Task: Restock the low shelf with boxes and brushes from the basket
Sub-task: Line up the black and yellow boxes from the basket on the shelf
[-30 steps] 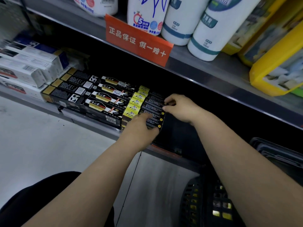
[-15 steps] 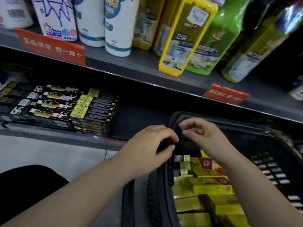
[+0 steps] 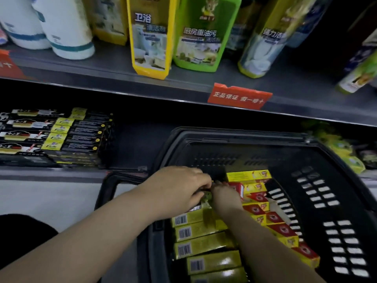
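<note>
Both hands meet inside the basket point(image 3: 336, 174): left hand point(image 3: 179, 193) and right hand point(image 3: 226, 198) curl their fingers onto the yellow boxes point(image 3: 204, 246), though blur hides any grip; the boxes lie crosswise, and the low shelf point(image 3: 132, 147) sits up-left, nearer the left hand

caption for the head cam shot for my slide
Left hand and right hand meet among yellow boxes in the black basket beside the partly stocked low shelf

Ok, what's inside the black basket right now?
The black basket holds yellow boxes with barcodes and red-and-yellow boxes. The left hand and right hand hide what lies under them. Lower layers are covered.
</note>
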The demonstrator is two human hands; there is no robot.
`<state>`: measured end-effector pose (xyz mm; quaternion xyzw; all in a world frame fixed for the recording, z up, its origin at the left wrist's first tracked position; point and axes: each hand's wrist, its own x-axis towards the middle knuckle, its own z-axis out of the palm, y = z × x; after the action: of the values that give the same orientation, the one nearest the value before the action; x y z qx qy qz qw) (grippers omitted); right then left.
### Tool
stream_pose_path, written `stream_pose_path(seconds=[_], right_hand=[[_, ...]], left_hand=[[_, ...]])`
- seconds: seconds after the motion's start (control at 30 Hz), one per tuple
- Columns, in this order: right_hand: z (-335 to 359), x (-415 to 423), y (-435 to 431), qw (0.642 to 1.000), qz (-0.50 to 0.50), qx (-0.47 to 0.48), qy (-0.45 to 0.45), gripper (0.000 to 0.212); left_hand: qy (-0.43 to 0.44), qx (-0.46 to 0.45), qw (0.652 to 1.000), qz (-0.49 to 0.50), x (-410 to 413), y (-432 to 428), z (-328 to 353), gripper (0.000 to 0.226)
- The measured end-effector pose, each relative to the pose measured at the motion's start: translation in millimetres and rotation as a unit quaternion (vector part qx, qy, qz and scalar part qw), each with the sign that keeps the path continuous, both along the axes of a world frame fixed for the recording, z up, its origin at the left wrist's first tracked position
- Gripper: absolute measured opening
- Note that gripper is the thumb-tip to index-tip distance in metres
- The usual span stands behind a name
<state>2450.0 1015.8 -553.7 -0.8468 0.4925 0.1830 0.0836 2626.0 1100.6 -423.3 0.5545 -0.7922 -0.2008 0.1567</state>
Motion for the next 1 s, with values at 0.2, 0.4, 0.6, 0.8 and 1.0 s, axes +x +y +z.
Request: stream_pose_path(seconds=[0.2,0.4,0.6,0.8,1.0], right_hand=[[36.7,-25.3,-8.9,0.988,-0.026,0.034,-0.148,0.036],[89.9,-49.6,-18.1,0.899,-0.133,0.251,-0.335,0.03],[98.4,-29.0,-19.5,0.809,-0.079,0.332,-0.478,0.031],[50.2,-24.5,-23.6,0.815,-0.115,0.302,-0.482,0.035],[-15.6,-8.8,-23.3,0.985,0.056,0.084,-0.138,0.057]], left_hand=[[-0.041,0.013,0.999,0.03,-4.1,-1.7,-7.4,0.025],[-0.108,-0.005,0.993,0.046,-10.1,-1.4,-14.6,0.055],[-0.19,-0.015,0.98,0.049,-16.1,1.1,-20.4,0.064],[-0.175,0.101,0.966,0.162,-40.6,-3.1,-7.2,0.031],[0.053,0.179,0.953,0.239,-49.0,18.8,14.4,0.018]])
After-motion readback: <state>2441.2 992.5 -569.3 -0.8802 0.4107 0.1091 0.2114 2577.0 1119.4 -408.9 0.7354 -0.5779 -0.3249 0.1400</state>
